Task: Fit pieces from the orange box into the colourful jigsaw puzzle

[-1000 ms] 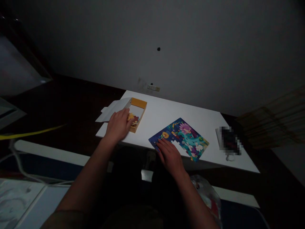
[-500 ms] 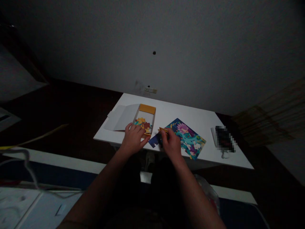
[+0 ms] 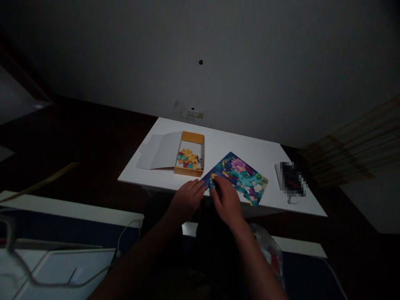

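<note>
A colourful jigsaw puzzle (image 3: 242, 175), its picture showing purple and teal shapes on dark blue, lies aslant near the table's front edge. At its left corner, my right hand (image 3: 227, 198) has its thumb and fingers curled round a small puzzle piece (image 3: 213, 176) with yellow on it, against the puzzle. My left hand (image 3: 189, 198) rests beside that corner with its fingers stretched out, fingertips at the puzzle's edge. Behind it stands an opened yellow box (image 3: 189, 171) with several loose puzzle pieces (image 3: 189, 158) inside.
The box's white lid flap (image 3: 164, 152) is folded out to the left on the white table (image 3: 237, 143). A pixelated dark object (image 3: 292, 179) lies on the table's right side. Beyond the table is a wall with a socket strip (image 3: 195, 113).
My right hand has brought the yellow puzzle piece down to the puzzle's left corner. My left hand has left the box and moved right to the same corner. The view has shifted slightly.
</note>
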Available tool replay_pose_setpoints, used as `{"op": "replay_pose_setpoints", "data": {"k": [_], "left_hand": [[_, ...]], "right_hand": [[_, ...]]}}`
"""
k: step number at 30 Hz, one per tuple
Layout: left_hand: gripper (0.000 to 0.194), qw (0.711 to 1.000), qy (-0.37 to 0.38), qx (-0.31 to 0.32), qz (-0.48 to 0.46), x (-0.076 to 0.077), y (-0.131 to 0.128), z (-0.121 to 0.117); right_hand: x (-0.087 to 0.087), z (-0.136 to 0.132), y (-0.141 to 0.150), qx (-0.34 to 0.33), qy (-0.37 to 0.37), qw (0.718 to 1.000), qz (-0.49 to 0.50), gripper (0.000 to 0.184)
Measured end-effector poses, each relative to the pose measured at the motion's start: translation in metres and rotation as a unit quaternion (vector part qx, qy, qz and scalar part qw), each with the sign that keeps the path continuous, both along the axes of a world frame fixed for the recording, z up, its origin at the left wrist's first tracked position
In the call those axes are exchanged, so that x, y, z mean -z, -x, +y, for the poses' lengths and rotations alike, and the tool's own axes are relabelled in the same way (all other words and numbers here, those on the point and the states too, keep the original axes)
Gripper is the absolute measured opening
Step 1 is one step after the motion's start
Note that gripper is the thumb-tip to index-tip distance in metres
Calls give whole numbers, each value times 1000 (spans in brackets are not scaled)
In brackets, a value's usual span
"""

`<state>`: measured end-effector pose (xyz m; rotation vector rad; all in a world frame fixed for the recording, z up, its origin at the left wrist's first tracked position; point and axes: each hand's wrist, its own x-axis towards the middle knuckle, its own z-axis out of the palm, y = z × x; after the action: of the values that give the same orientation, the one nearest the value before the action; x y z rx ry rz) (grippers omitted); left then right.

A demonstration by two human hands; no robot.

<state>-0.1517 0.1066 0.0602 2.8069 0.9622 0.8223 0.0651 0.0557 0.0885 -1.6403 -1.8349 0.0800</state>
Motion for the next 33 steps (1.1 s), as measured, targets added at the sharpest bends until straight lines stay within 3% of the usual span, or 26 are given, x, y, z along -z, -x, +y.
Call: {"op": "replay_pose_setpoints", "data": {"k": [3,7,10,13,17,19,22,25,28,33], "left_hand": [[37,999,24,42,12,-3,1,3],[32,996,50,72,-13,-21,-1,1],[28,991,38,29,-122,-38,-4,3],[28,978,-4,-44,-205,-58,0,24],[31,981,-26,-138,-138,-75,11,69],[35,984,-27,-151,-92,-73,14,80],[39,984,-68,-130,-105,-54,11,67],[30,987,-111,-28,-110,-27,-1,35],[33,990,-92,56,-88,-9,-16,9],[39,992,-24,54,-112,-8,-34,3]], "right_hand": [[15,-22,-11,-50,20,997,-46,54],[24,-29,-27,-66,-3,997,-51,47],[29,-28,-35,-63,-16,997,-45,45],[34,-27,-37,-63,-27,997,-37,48],[34,-25,-32,-37,-51,998,-20,47],[31,-22,-28,-10,-46,999,-11,41],[21,-15,-23,57,-10,998,4,36],[3,-2,-20,117,19,993,14,42],[-18,18,-17,127,25,991,20,43],[-50,59,-8,97,12,994,46,41]]}}
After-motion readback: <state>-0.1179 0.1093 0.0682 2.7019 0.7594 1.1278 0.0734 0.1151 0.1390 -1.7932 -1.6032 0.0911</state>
